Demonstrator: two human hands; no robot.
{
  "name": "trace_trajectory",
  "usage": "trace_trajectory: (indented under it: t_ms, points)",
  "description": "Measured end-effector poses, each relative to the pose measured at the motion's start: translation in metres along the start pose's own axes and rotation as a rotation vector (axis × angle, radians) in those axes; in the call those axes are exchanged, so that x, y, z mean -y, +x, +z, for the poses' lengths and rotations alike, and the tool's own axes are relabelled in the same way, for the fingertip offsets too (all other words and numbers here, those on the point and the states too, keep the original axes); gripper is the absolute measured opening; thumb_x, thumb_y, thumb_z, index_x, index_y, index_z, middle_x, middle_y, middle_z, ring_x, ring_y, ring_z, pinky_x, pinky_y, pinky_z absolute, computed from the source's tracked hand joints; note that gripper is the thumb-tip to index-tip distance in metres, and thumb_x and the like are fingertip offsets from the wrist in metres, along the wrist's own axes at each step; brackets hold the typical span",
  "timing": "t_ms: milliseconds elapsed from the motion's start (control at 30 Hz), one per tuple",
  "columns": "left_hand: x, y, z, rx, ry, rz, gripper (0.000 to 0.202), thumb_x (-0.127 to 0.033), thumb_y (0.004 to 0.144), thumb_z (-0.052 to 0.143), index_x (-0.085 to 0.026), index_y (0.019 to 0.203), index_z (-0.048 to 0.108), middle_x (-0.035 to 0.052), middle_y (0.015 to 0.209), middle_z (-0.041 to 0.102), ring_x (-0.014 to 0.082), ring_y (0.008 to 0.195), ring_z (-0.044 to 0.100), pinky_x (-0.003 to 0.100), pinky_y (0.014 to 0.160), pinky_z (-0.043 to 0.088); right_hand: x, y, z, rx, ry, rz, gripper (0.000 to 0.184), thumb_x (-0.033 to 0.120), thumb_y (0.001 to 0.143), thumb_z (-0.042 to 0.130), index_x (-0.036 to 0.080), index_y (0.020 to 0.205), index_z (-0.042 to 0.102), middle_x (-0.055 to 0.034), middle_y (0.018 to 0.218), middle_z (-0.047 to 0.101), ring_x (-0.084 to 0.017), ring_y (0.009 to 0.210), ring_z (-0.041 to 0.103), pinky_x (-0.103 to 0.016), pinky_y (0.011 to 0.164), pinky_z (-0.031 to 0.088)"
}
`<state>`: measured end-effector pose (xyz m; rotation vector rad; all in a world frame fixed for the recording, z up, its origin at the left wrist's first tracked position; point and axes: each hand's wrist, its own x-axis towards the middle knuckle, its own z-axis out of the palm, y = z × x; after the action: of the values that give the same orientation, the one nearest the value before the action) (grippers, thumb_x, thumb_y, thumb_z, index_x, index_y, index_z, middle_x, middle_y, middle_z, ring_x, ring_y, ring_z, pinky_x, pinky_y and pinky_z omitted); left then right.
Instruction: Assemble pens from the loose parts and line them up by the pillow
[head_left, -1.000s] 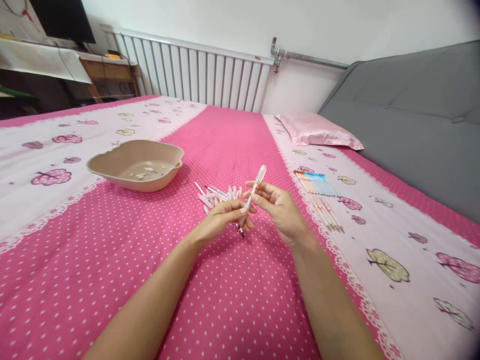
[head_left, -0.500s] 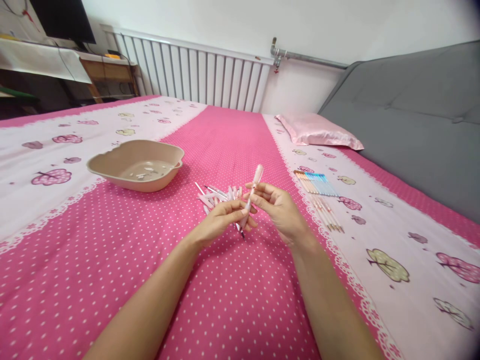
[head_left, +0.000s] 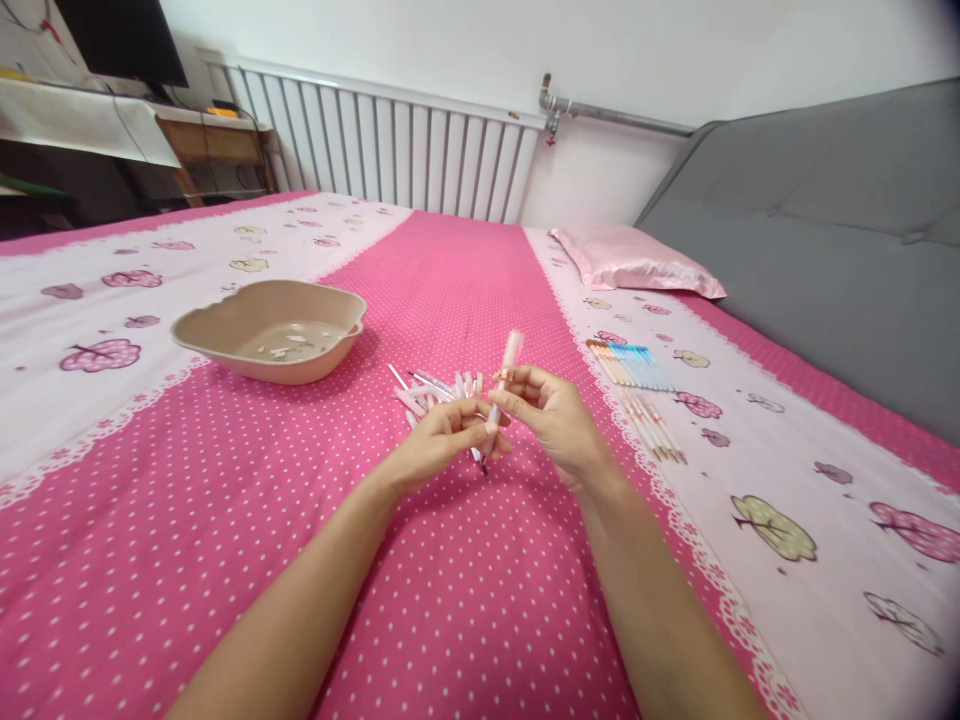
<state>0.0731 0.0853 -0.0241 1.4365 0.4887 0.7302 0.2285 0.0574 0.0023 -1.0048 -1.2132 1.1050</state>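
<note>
A pale pink pen [head_left: 511, 350] is held upright at a slant between my two hands. My left hand [head_left: 446, 440] pinches its lower part between thumb and fingers. Higher up, the thumb and fingers of my right hand [head_left: 551, 410] close round the pen near its middle. Just behind my left hand lies a loose pile of pink and white pen parts [head_left: 420, 392] on the bedspread, partly hidden by the fingers. A dark tip pokes out below my left fingers; I cannot tell what it belongs to.
A beige basin [head_left: 300, 370] with small white bits inside stands at the left. To the right lie a row of blue and orange pens [head_left: 634, 366] and a row of pale pens with brownish ends [head_left: 652, 428]. Farther back are a pink pillow [head_left: 637, 262] and a grey headboard [head_left: 817, 210].
The pen has turned slightly between my fingers, its upper end shifting a little left and looking wider. Both hands keep their grip nearly in place.
</note>
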Motion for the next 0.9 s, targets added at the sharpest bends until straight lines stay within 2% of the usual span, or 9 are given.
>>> trace_trajectory:
  t_ms: [167, 400, 500, 600, 733, 900]
  points:
    - [-0.0004, -0.0003, 0.0005, -0.01, -0.005, -0.007, 0.027, -0.039, 0.077, 0.065, -0.013, 0.081, 0.058, 0.0044, 0.071, 0.066, 0.0131, 0.066, 0.06, 0.026, 0.064, 0.044, -0.0008, 0.0, 0.0001, -0.002, -0.044, -0.016, 0.031, 0.034, 0.064, 0.077, 0.018, 0.082, 0.058, 0.0014, 0.07, 0.061, -0.012, 0.064, 0.059, -0.028, 0.065, 0.05]
    - [-0.001, 0.0003, 0.0006, -0.011, -0.013, -0.03, 0.03, -0.037, 0.077, 0.066, -0.012, 0.091, 0.059, 0.0053, 0.075, 0.068, 0.0127, 0.067, 0.06, 0.026, 0.065, 0.044, 0.0006, -0.0001, 0.0015, -0.012, -0.033, -0.019, 0.032, 0.034, 0.06, 0.08, 0.018, 0.076, 0.058, 0.0023, 0.071, 0.059, -0.01, 0.061, 0.055, -0.025, 0.063, 0.049]
    - [-0.0014, 0.0002, 0.0005, -0.009, -0.009, -0.014, 0.027, -0.037, 0.078, 0.065, -0.012, 0.087, 0.06, 0.0051, 0.074, 0.068, 0.0132, 0.067, 0.061, 0.026, 0.067, 0.045, -0.0006, -0.0006, 0.0012, -0.009, -0.031, -0.022, 0.03, 0.033, 0.062, 0.08, 0.017, 0.077, 0.058, 0.0023, 0.071, 0.059, -0.01, 0.062, 0.056, -0.026, 0.064, 0.049]
    - [-0.0019, 0.0001, 0.0007, -0.001, -0.01, 0.003, 0.023, -0.035, 0.081, 0.062, -0.012, 0.08, 0.061, 0.0057, 0.074, 0.068, 0.0142, 0.07, 0.062, 0.028, 0.071, 0.046, -0.0009, -0.002, 0.0012, 0.02, -0.007, -0.024, 0.03, 0.03, 0.065, 0.078, 0.017, 0.085, 0.06, 0.0003, 0.078, 0.062, -0.012, 0.07, 0.059, -0.026, 0.067, 0.049]
    - [-0.0022, 0.0003, 0.0008, -0.003, -0.036, 0.012, 0.023, -0.032, 0.083, 0.059, -0.012, 0.073, 0.06, 0.0052, 0.07, 0.067, 0.0158, 0.072, 0.064, 0.028, 0.072, 0.046, 0.0032, -0.0041, 0.0008, 0.054, 0.082, 0.026, 0.041, 0.028, 0.069, 0.076, 0.019, 0.104, 0.057, -0.0049, 0.098, 0.067, -0.015, 0.086, 0.063, -0.028, 0.076, 0.051]
    - [-0.0003, -0.0001, -0.0014, -0.015, -0.054, -0.036, 0.02, -0.03, 0.084, 0.055, -0.012, 0.088, 0.063, 0.0075, 0.078, 0.071, 0.0157, 0.069, 0.064, 0.029, 0.071, 0.047, 0.0071, -0.0035, -0.001, 0.05, 0.12, 0.037, 0.038, 0.029, 0.079, 0.067, 0.022, 0.114, 0.055, -0.0059, 0.11, 0.066, -0.017, 0.099, 0.061, -0.035, 0.093, 0.046]
